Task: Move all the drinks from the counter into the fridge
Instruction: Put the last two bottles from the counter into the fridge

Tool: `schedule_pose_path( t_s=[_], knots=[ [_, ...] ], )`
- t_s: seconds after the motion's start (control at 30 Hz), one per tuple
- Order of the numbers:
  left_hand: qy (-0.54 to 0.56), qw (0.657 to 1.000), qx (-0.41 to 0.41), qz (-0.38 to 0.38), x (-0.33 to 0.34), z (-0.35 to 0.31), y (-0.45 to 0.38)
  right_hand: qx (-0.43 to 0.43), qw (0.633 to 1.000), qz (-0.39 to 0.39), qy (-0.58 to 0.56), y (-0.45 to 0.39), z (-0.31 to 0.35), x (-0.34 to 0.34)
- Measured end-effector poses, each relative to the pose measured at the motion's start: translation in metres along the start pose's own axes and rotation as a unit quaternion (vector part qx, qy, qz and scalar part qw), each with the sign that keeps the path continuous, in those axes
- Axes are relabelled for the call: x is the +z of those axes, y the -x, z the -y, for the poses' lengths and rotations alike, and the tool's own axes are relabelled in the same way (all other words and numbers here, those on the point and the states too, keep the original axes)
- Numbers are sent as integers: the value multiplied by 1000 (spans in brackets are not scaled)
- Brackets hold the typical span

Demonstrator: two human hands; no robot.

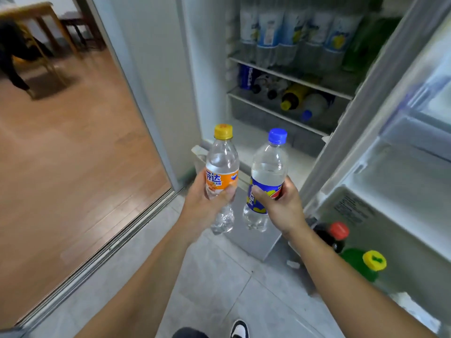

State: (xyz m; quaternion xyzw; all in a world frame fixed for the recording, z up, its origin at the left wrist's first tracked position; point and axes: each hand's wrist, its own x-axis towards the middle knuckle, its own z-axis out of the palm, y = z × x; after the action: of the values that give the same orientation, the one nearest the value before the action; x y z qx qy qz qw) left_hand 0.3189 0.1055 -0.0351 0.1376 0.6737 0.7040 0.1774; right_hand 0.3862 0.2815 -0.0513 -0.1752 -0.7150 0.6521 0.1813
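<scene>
Item count: bottles in hand and in the open fridge

Two hands are holding one bottle each: the left hand [200, 206] an orange-labelled bottle [221, 176], the right hand [283, 206] a blue-labelled bottle [266, 181]. About five pale-blue-labelled bottles [292, 32] are standing along the upper shelf [290, 78]; the lower shelf's count is showing unclear. Two bottles, one red-capped [338, 231] and one yellow-capped [373, 261], are sitting in the door's bottom edge.

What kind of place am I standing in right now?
Probably a home kitchen: an open fridge stocked with bottles, tiled floor, and a wooden table in the room beyond.
</scene>
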Motion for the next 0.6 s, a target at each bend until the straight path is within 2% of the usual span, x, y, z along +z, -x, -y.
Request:
schedule_pose_path(
  t_s=[0.3, 0.43, 0.6],
  knots=[
    [-12, 993, 24, 117, 1, -15, -138, 14, 984, -173, 46, -77, 15, -1],
    [-3, 983, 48, 175, 3, -43, -200, 10, 963, -262, 65, -117, 38, 5],
    [-5, 964, 105, 242, 24, -89, -271, -44, 924, -373, 76, -167, 80, 2]
  ],
)
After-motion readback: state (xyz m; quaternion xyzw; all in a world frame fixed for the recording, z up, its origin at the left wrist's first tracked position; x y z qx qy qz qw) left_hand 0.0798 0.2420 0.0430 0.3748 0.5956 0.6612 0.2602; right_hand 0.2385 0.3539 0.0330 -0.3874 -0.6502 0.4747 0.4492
